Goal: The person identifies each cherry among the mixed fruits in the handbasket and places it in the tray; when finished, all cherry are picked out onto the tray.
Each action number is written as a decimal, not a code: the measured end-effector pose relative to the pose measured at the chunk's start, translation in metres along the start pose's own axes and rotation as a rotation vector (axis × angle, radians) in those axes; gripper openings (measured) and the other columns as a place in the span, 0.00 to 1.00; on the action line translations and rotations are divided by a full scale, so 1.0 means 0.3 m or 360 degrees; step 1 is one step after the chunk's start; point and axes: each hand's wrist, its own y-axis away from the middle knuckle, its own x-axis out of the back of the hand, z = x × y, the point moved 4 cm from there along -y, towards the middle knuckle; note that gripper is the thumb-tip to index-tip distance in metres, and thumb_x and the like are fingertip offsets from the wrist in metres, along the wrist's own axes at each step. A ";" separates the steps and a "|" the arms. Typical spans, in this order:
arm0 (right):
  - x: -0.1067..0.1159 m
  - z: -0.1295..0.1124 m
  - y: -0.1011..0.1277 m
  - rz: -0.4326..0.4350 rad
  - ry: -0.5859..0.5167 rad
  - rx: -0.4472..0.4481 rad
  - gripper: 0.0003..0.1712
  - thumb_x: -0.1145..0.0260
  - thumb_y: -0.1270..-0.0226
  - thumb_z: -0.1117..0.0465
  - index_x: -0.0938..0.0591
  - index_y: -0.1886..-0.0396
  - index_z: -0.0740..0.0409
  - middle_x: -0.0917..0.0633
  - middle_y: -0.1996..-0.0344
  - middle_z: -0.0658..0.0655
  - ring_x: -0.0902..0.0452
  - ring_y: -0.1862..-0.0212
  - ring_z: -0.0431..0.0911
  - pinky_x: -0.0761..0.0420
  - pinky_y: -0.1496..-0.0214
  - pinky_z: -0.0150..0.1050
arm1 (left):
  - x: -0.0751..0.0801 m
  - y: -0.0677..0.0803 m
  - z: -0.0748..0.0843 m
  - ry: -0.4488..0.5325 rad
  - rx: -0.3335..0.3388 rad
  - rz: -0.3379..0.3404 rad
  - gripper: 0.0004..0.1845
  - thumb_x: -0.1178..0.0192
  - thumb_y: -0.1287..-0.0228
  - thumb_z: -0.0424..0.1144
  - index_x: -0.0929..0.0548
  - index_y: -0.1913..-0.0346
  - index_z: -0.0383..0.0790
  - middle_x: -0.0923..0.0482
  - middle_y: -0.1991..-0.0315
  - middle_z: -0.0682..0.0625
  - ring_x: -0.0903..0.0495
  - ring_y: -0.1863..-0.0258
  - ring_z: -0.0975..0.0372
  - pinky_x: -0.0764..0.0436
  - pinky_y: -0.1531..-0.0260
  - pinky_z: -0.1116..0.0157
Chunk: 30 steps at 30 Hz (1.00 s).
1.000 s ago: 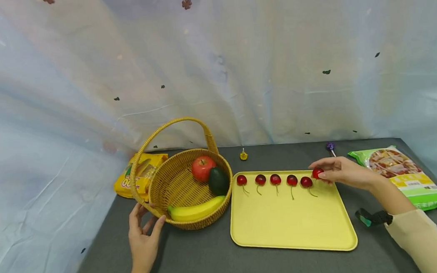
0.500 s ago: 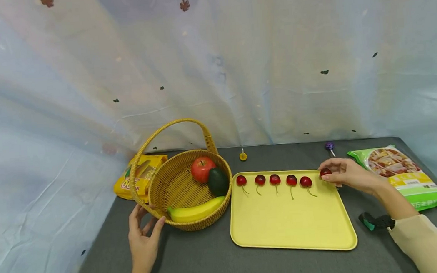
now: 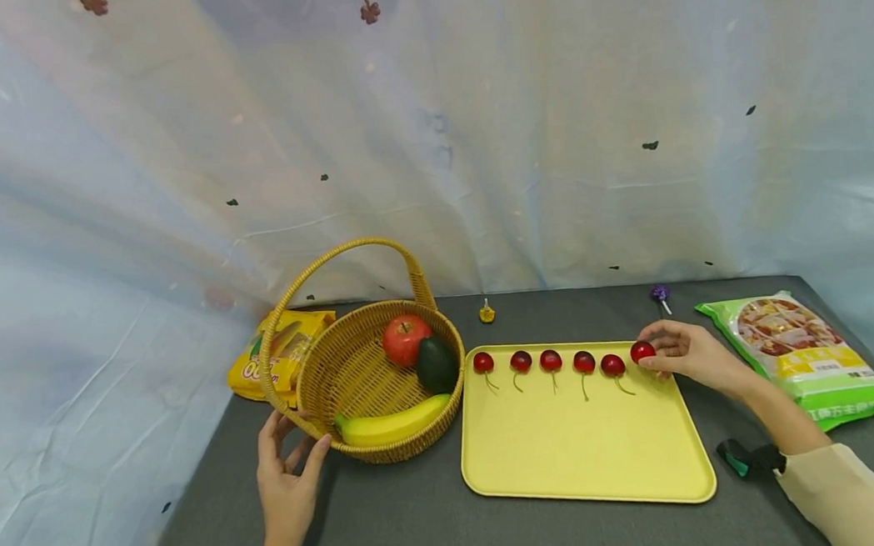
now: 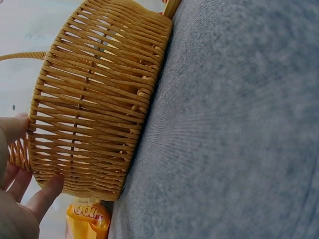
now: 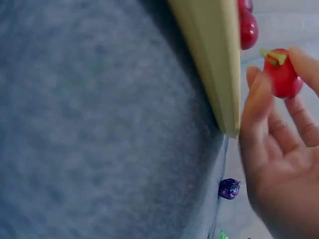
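Observation:
My left hand (image 3: 288, 487) grips the near left rim of a yellow wicker basket (image 3: 395, 452), by the foot of its handle. In the left wrist view, thumb and fingers lie on both sides of the basket's woven wall (image 4: 94, 99). Inside it are a red apple (image 3: 407, 340), a dark green avocado-like fruit (image 3: 437, 363) and a banana (image 3: 396, 421). Over the far right corner of a yellow tray (image 3: 575, 440), my right hand (image 3: 694, 366) pinches a red cherry (image 5: 284, 74) between thumb and fingers. Several stemmed cherries (image 3: 551, 359) line the tray's far edge, left of that hand.
Behind the basket lies a yellow snack bag (image 3: 251, 368). A green food bag (image 3: 810, 350) is right of the tray. Beyond the tray are a small yellow wrapped sweet (image 3: 487, 312) and a purple lollipop (image 3: 660, 293). A pale curtain (image 3: 534, 133) hangs behind the grey table (image 3: 392, 518).
My right hand, holding the cherry, has shifted right and then slightly back left at the tray's far right corner. My left hand and the basket stay put.

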 end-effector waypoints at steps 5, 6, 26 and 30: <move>-0.013 -0.009 -0.001 0.0128 0.0281 0.0035 0.18 0.27 0.36 0.61 0.19 0.51 0.67 0.16 0.66 0.56 0.26 0.73 0.43 0.25 0.76 0.35 | 0.002 -0.001 0.002 -0.0016 0.0007 -0.0009 0.40 0.34 0.42 0.17 0.37 0.27 0.31 0.29 0.43 0.35 0.28 0.40 0.57 0.20 0.51 0.78; -0.015 -0.014 -0.001 0.0140 0.0322 0.0053 0.19 0.26 0.37 0.61 0.18 0.51 0.67 0.16 0.66 0.56 0.28 0.74 0.43 0.27 0.76 0.34 | 0.003 -0.001 0.002 -0.0020 0.0018 -0.0010 0.40 0.34 0.42 0.17 0.37 0.27 0.32 0.29 0.43 0.36 0.28 0.40 0.58 0.20 0.51 0.78; -0.034 -0.022 -0.001 0.0138 0.0598 0.0129 0.16 0.24 0.40 0.62 0.15 0.55 0.64 0.20 0.65 0.55 0.38 0.76 0.39 0.37 0.78 0.34 | -0.006 0.001 0.017 -0.0029 0.0051 0.0041 0.38 0.35 0.41 0.18 0.37 0.28 0.30 0.29 0.42 0.38 0.29 0.39 0.58 0.21 0.51 0.79; -0.038 -0.026 -0.002 0.0150 0.0646 0.0106 0.17 0.24 0.39 0.60 0.16 0.53 0.64 0.20 0.63 0.55 0.37 0.75 0.39 0.36 0.78 0.34 | -0.014 0.007 0.031 -0.0025 0.0103 0.0071 0.38 0.36 0.39 0.18 0.39 0.27 0.30 0.32 0.40 0.37 0.31 0.39 0.56 0.22 0.50 0.79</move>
